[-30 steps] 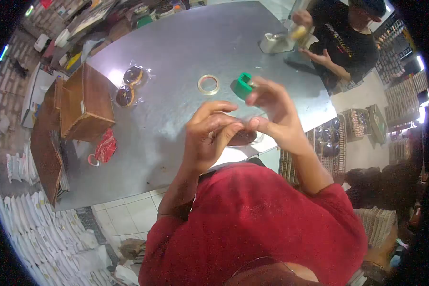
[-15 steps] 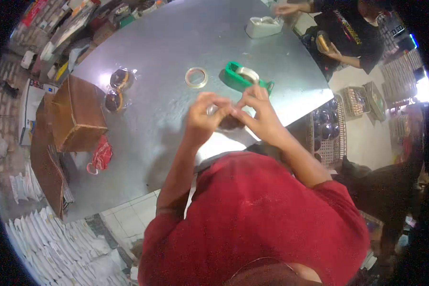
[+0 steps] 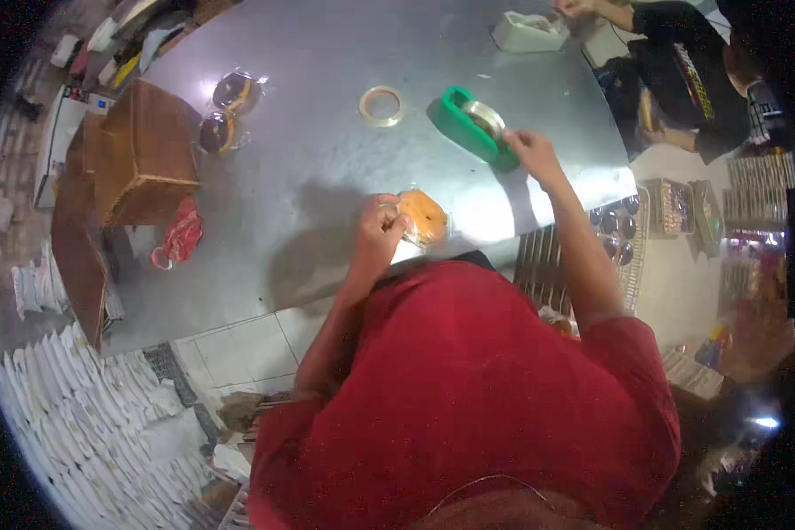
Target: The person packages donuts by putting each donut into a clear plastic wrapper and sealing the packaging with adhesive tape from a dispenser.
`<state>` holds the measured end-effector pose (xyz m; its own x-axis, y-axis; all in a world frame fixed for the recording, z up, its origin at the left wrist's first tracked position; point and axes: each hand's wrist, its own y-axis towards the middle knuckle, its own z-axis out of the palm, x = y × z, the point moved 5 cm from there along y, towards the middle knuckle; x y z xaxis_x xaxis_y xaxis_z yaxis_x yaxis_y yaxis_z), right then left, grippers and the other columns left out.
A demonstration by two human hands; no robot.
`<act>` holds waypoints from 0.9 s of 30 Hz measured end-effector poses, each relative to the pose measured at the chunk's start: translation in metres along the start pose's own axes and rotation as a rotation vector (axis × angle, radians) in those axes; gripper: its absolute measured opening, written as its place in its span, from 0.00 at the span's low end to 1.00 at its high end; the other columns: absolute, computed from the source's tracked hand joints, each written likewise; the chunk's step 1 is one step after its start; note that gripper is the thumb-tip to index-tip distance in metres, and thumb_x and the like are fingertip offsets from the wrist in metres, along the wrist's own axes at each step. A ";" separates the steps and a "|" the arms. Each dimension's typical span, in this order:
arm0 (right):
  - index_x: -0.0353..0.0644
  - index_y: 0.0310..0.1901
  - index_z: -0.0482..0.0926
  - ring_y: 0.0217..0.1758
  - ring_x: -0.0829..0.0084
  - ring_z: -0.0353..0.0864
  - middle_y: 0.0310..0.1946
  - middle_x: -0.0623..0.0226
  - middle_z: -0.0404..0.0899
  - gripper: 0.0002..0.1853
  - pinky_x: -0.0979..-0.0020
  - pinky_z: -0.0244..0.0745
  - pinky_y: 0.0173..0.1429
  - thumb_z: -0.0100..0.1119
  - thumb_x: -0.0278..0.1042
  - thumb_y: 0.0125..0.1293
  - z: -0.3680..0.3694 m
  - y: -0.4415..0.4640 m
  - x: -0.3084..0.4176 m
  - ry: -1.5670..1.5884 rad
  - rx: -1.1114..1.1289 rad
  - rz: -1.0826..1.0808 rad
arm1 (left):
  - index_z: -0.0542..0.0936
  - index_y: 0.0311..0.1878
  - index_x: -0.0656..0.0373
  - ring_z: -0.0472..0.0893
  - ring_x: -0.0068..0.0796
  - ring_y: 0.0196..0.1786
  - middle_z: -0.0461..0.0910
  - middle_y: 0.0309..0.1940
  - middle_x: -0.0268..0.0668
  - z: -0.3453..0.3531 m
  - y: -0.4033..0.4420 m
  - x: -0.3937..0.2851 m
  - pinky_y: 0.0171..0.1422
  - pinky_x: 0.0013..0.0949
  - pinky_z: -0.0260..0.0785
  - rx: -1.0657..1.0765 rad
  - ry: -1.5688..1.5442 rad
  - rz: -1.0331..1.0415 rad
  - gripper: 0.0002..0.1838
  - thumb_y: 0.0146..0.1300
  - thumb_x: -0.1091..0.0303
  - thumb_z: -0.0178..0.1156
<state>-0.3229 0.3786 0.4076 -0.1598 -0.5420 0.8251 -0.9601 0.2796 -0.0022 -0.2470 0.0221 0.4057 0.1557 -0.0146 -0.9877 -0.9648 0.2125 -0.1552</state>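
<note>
An orange-brown round bun [image 3: 424,217] in clear wrap is held at its left edge by my left hand [image 3: 381,228], thumb and fingers pinched on it near the table's front edge. My right hand [image 3: 531,157] reaches forward to the green tape dispenser [image 3: 470,129], its fingers closed at the dispenser's right end beside the tape roll; any tape between them is too small to make out. A loose tape roll [image 3: 381,106] lies flat left of the dispenser. Two wrapped dark-topped buns [image 3: 218,132] lie farther left.
Cardboard boxes [image 3: 154,146] and a red cloth [image 3: 184,231] are at the table's left. A white container [image 3: 530,34] sits at the far right edge, near another person in a black shirt [image 3: 680,71]. A crate of wrapped buns [image 3: 625,228] stands right of the table.
My right hand has left the bun and moved forward to the dispenser. The bun now shows its orange side in my left hand. The whole view has shifted.
</note>
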 end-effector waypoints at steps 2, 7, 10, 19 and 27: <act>0.34 0.31 0.82 0.30 0.72 0.77 0.28 0.61 0.81 0.25 0.66 0.72 0.38 0.71 0.54 0.62 0.013 0.005 -0.010 0.074 0.125 0.137 | 0.76 0.48 0.63 0.76 0.17 0.29 0.78 0.27 0.30 -0.005 0.005 0.024 0.36 0.27 0.70 -0.033 0.149 0.164 0.10 0.64 0.80 0.62; 0.40 0.25 0.81 0.31 0.78 0.74 0.28 0.72 0.79 0.19 0.70 0.70 0.37 0.76 0.46 0.57 0.023 0.001 -0.006 0.333 -0.011 0.286 | 0.75 0.53 0.63 0.74 0.16 0.29 0.76 0.24 0.30 -0.001 0.006 0.002 0.34 0.26 0.68 0.001 0.208 0.147 0.14 0.64 0.78 0.63; 0.37 0.26 0.81 0.37 0.73 0.78 0.32 0.67 0.81 0.15 0.69 0.72 0.46 0.76 0.39 0.57 0.010 -0.014 0.005 0.399 -0.026 0.250 | 0.72 0.55 0.63 0.76 0.17 0.29 0.77 0.25 0.32 0.003 0.004 0.005 0.32 0.25 0.68 0.077 0.251 0.151 0.16 0.67 0.78 0.63; 0.32 0.28 0.78 0.47 0.63 0.80 0.40 0.55 0.81 0.14 0.66 0.72 0.55 0.71 0.34 0.59 -0.015 -0.062 -0.031 -0.013 -0.564 0.005 | 0.74 0.55 0.64 0.74 0.15 0.30 0.77 0.27 0.30 0.003 0.002 -0.008 0.35 0.24 0.67 0.171 0.225 0.036 0.16 0.66 0.76 0.64; 0.34 0.30 0.79 0.33 0.79 0.72 0.27 0.71 0.78 0.15 0.72 0.71 0.41 0.71 0.37 0.64 0.023 -0.097 -0.016 0.309 -0.186 0.134 | 0.76 0.56 0.63 0.75 0.17 0.32 0.77 0.30 0.31 -0.003 0.003 -0.004 0.38 0.26 0.70 0.150 0.179 0.093 0.16 0.66 0.75 0.64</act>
<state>-0.2328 0.3421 0.3816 -0.1769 -0.2345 0.9559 -0.8730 0.4858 -0.0424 -0.2512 0.0196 0.4090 0.0149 -0.1578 -0.9874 -0.9288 0.3635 -0.0721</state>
